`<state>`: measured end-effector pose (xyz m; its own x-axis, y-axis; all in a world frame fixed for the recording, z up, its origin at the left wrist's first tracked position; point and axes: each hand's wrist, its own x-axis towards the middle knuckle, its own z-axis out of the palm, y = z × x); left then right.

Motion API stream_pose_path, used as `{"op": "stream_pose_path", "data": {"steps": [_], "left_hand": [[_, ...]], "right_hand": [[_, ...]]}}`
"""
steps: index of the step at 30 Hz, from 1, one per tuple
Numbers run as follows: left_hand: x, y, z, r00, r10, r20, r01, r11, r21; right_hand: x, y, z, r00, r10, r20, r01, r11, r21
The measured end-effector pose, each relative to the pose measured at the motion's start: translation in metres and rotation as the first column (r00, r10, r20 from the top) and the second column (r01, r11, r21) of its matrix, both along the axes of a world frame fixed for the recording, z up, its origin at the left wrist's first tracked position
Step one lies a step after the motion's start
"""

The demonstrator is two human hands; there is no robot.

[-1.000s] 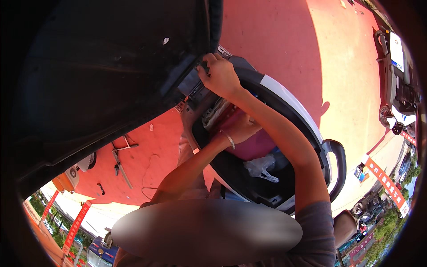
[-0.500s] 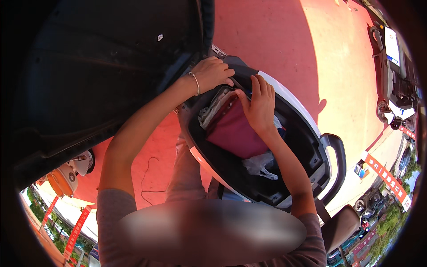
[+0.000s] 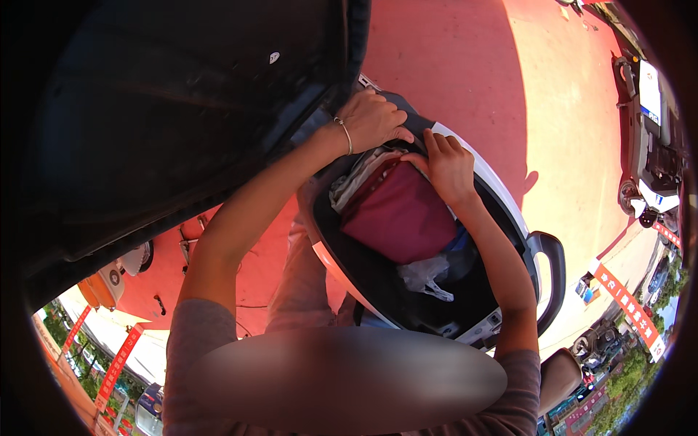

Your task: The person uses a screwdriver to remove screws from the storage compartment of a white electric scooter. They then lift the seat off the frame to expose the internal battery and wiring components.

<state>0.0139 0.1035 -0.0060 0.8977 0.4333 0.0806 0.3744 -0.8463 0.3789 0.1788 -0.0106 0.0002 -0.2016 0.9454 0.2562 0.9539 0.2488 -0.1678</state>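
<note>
A scooter's under-seat compartment (image 3: pixel 465 280) lies open below me, with its dark raised seat (image 3: pixel 196 138) at the left. My left hand (image 3: pixel 371 120), a bracelet on its wrist, is closed at the compartment's far end, its fingers curled in at the rim; what they hold, if anything, is hidden. Just right of it, my right hand (image 3: pixel 451 171) has its thumb stretched toward the folded maroon cloth (image 3: pixel 400 211) and its fingers bent at the right rim, thumb and fingers apart. Pale crumpled cloth (image 3: pixel 356 182) sits beside the maroon one. A clear plastic bag (image 3: pixel 425 276) lies nearer me.
A black grab handle (image 3: pixel 552 276) curves out at the scooter's near right. Red ground (image 3: pixel 443 65) surrounds it, part shaded and part sunlit. Another scooter (image 3: pixel 651 145) stands at the far right, and an orange and white one (image 3: pixel 105 287) at the left. Red banner tapes (image 3: pixel 629 305) hang beyond.
My right hand has shifted a little right and its fingers have bent down onto the rim. My left hand stays at the far end. The whole view has shifted slightly.
</note>
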Motion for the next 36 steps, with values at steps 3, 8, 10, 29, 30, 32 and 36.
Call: {"op": "stream_pose_path", "data": {"steps": [3,8,10,29,30,32,36], "left_hand": [[0.001,-0.007,-0.004,0.996,0.078,0.045,-0.079,0.997,0.017],[-0.006,-0.03,-0.004,0.96,0.278,0.037,-0.28,0.959,0.044],[-0.008,-0.046,-0.001,0.905,0.426,0.012,-0.426,0.904,0.025],[-0.014,-0.022,0.028,0.984,0.002,-0.178,-0.141,0.623,-0.769],[-0.012,-0.025,0.021,0.988,0.023,-0.156,-0.145,0.52,-0.842],[-0.009,-0.031,0.007,0.982,0.082,-0.171,-0.188,0.298,-0.936],[-0.014,-0.036,0.003,0.977,0.092,-0.192,-0.199,0.072,-0.977]], "right_hand": [[0.005,0.003,-0.001,0.997,0.069,0.027,-0.069,0.998,-0.01],[0.014,0.016,0.001,0.964,0.261,0.054,-0.259,0.965,-0.052],[0.022,0.032,0.004,0.918,0.39,0.07,-0.381,0.917,-0.117],[0.012,0.02,0.009,-0.294,-0.369,-0.882,0.471,0.747,-0.469],[0.01,0.027,0.01,-0.474,-0.287,-0.832,0.439,0.742,-0.506],[0.009,0.039,-0.001,-0.647,-0.197,-0.736,0.383,0.751,-0.538],[0.001,0.044,-0.005,-0.645,-0.225,-0.731,0.453,0.657,-0.603]]}}
